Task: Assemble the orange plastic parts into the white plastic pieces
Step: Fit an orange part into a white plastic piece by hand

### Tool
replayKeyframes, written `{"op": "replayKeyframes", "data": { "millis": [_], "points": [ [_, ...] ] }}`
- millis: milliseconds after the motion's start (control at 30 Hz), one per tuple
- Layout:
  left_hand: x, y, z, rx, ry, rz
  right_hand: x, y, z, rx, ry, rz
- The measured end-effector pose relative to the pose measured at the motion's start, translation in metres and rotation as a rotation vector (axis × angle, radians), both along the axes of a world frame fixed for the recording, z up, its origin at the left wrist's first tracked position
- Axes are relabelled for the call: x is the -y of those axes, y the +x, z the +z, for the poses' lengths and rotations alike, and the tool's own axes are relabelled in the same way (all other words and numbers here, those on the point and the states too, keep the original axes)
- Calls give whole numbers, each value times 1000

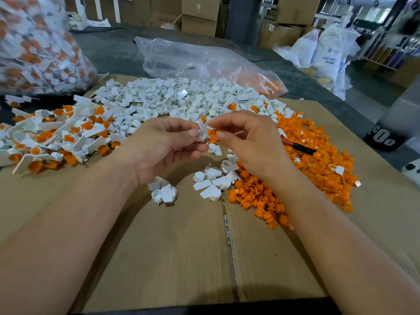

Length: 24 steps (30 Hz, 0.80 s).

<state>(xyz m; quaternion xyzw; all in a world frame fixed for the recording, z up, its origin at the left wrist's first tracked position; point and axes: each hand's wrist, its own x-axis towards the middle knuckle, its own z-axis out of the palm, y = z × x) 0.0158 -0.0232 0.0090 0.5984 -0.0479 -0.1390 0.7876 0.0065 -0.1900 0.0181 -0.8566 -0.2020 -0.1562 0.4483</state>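
White and small, the piece (203, 132) is pinched between the thumb and curled fingers of the left hand (163, 148), held up in the gap between both hands. The right hand (252, 142) grasps an orange part (213, 135) between thumb and forefinger, touching the piece's right side. Fingertips hide most of both, so whether the part is seated inside cannot be told. Just below the hands, loose pieces (211, 181) show the shape plainly: a short round cup, open on top, joined to a flat tab with one angled corner.

Beyond both hands lies a broad white heap (181, 98) of the same pieces. To the right of the right hand and under its wrist spreads an orange heap (318, 164) of small ribbed, spool-like parts. A pen (297, 145), red and black, lies on it just beside the right hand. Left of the left hand is a joined heap (56, 137), white tabs with orange filling the cups.

All of this rests on cardboard (170, 246) that runs beneath both forearms, with a seam down its middle. Past the white heap a clear bag (193, 57) lies slack with some orange in its right end. Beyond the joined heap a full bag (34, 46) holds white-and-orange pieces. Well beyond the right hand stand white sacks (327, 48), and boxes (200, 17) are at the back.
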Motion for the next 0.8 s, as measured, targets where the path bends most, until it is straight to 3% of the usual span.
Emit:
{"op": "replayKeyframes", "data": {
  "millis": [400, 800],
  "points": [
    [2, -2, 2, 28, 9, -25, -4, -3, 0, 14, 37, 30],
    [8, -9, -2, 229, 254, 41, 1, -4, 4, -69, -86, 76]
  ]
}}
